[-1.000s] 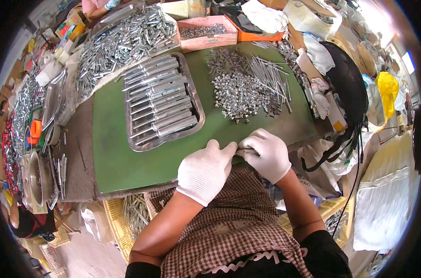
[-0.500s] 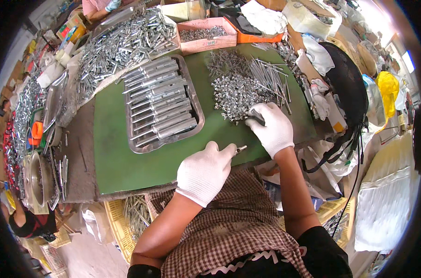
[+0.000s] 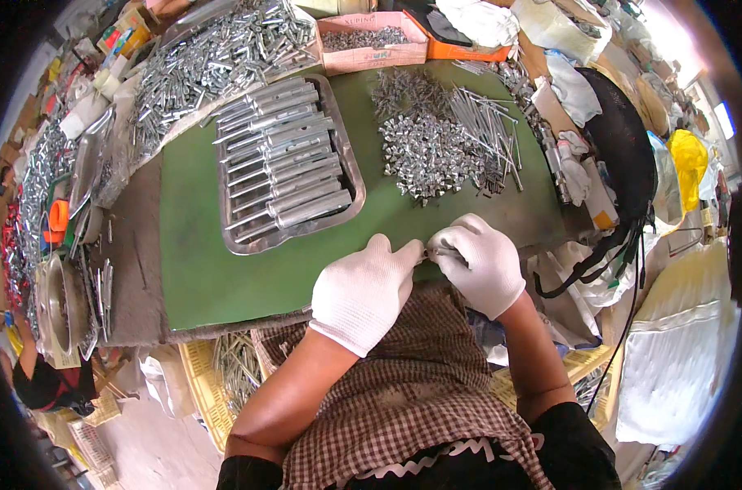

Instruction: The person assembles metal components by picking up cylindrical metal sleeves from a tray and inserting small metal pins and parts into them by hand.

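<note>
Head view: right hand [image 3: 479, 263] back from nut pile [image 3: 424, 151], meeting left hand [image 3: 363, 290]; fingers pinch small metal part [image 3: 427, 254] between them.

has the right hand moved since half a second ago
Yes. The right hand has come back from the pile of small metal parts toward the near edge of the green mat, meeting the left hand.

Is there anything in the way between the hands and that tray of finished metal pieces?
Nothing visible. The left hand and right hand pinch a small metal part at the table's near edge; only bare green mat lies between them and the steel tray.
</note>
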Tool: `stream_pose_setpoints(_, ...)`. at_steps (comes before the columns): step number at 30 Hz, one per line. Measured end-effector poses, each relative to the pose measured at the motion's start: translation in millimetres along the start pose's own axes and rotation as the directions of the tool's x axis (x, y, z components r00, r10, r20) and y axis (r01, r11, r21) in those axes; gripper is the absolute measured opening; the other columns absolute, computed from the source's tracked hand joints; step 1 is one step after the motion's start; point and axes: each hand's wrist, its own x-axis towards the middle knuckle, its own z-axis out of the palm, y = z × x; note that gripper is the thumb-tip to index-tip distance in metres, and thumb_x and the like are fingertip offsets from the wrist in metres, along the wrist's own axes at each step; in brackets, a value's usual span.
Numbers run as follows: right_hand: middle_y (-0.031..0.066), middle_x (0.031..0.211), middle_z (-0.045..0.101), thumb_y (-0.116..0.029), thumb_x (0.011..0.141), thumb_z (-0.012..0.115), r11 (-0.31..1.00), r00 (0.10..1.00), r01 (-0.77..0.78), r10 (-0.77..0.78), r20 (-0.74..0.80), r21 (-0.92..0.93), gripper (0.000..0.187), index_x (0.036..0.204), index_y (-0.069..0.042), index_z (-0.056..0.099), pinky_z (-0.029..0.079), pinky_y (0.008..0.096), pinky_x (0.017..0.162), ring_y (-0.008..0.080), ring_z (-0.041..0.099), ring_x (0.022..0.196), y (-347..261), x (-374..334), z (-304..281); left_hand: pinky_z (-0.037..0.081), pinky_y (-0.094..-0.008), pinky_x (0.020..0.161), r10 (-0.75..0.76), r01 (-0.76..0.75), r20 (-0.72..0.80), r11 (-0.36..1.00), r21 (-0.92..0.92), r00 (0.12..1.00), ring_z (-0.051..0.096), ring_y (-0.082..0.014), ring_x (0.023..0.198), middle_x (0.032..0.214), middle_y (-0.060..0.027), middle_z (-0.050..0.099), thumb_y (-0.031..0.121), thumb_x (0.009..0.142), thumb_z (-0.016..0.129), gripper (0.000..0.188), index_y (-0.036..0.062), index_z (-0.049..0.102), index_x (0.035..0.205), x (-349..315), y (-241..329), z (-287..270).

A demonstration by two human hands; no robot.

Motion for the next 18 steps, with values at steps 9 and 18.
stream_pose_setpoints(9, 0.0100, 0.079, 0.062, -0.006, 0.076, 0.070, 0.994, 0.994, -0.107, 0.107, -0.017, 0.029, 0.009, 0.083, -0.007, 0.064, 0.049, 0.0372, 0.063, 0.0292, 0.061, 0.073, -3.8, -5.2, 9.3, 0.049, -0.0383, 0.049, -0.017, 0.017, 0.005, 0.998, -0.056, 1.000, 0.059, -0.0272, 0.054, 0.077, -0.0065, 0.054, 0.021, 0.084, 0.064, 0.024, 0.0204, 0.067, 0.108, -1.5, -1.6, 2.8)
stream_pose_setpoints(18, 0.0074, 0.074, 0.056, -0.013, 0.078, 0.073, 0.971, 0.998, -0.025, 0.037, -0.045, 0.236, 0.019, 0.091, -0.004, 0.062, 0.046, 0.0354, 0.056, 0.0229, 0.056, 0.063, -2.0, 7.9, 3.0, 0.049, -0.0382, 0.047, 0.027, -0.029, 0.056, 0.999, 0.033, 0.998, 0.059, -0.0254, 0.053, 0.074, -0.0068, 0.053, 0.020, 0.087, 0.060, 0.029, 0.0218, 0.065, 0.116, -3.5, -3.8, 5.8)
